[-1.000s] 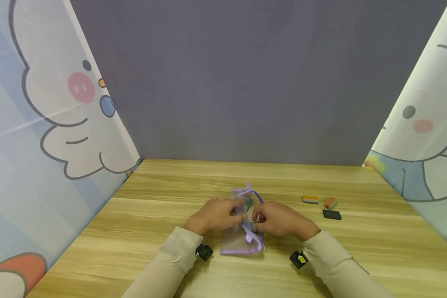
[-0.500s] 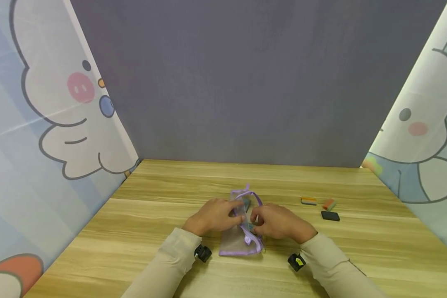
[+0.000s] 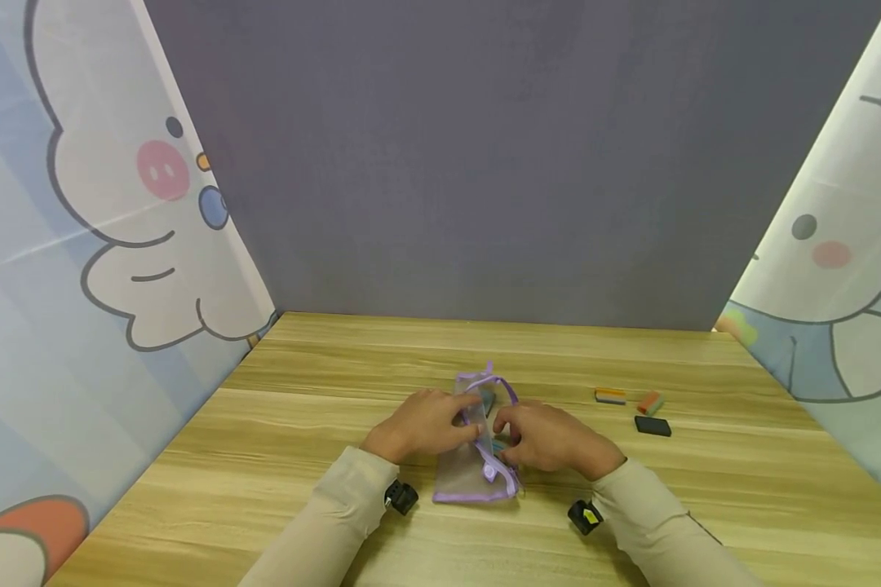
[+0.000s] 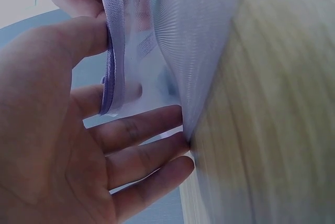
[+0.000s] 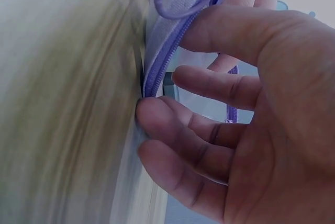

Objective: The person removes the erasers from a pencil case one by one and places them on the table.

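A mesh zip pouch [image 3: 461, 477] with lilac trim lies on the table, its mouth spread toward the right. My left hand [image 3: 426, 420] pinches the zipper edge between thumb and index finger; its other fingers lie against the mesh in the left wrist view. At the mouth, my right hand [image 3: 551, 436] has its thumb against the zipper [image 5: 162, 67] and its fingers bent and apart, nothing visible between them. A dark grey item [image 3: 488, 401] and a teal item [image 3: 498, 446] show in the opening, partly hidden. A lilac pull ring [image 5: 162, 9] hangs from the zipper.
Right of the pouch lie a yellow-and-grey block [image 3: 610, 397], an orange-and-green block [image 3: 650, 403] and a black block [image 3: 653, 425]. A grey panel [image 3: 440, 163] stands behind the wooden table [image 3: 323, 350]. Cartoon-printed sheets flank it.
My right hand has shifted very slightly down at the pouch's mouth. The left hand and the pouch have hardly moved.
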Demonstrator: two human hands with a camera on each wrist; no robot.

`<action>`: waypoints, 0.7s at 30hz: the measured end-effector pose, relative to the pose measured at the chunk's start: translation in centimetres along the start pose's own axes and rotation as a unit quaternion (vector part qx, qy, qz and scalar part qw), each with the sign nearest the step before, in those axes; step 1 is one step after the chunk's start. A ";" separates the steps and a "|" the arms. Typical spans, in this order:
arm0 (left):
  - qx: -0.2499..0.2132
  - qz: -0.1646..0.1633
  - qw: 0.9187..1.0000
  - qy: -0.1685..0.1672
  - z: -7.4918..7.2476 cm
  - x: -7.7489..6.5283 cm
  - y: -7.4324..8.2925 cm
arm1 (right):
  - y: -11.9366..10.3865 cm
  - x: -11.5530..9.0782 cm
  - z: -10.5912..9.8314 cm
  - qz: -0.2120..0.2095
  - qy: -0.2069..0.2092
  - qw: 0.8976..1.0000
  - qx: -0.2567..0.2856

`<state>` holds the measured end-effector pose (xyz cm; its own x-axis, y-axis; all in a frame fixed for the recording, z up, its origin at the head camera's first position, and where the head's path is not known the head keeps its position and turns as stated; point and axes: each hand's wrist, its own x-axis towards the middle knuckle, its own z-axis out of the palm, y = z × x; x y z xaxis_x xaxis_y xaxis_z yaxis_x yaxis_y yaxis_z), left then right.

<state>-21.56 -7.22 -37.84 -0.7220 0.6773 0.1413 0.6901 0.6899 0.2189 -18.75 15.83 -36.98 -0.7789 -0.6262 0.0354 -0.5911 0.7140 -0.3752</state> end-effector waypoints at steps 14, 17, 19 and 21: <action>0.001 0.003 1.000 0.001 0.1 0.0 0.0 | 0.1 -0.1 0.1 0.009 0.013 1.000 -0.006; 0.001 0.003 1.000 0.000 0.1 0.0 0.0 | 0.1 -0.2 0.1 0.016 0.016 1.000 -0.010; 0.003 0.005 1.000 0.003 0.0 0.0 0.0 | 0.1 -0.3 0.1 0.018 0.016 1.000 -0.012; 0.003 0.006 1.000 0.005 0.0 0.0 0.0 | 0.1 -0.3 0.2 0.019 0.016 1.000 -0.012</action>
<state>-21.52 -7.20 -37.86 -0.7135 0.6834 0.1544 0.6996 0.6827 0.2110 -18.57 16.07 -37.19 -0.8073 -0.5879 0.0515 -0.5650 0.7447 -0.3553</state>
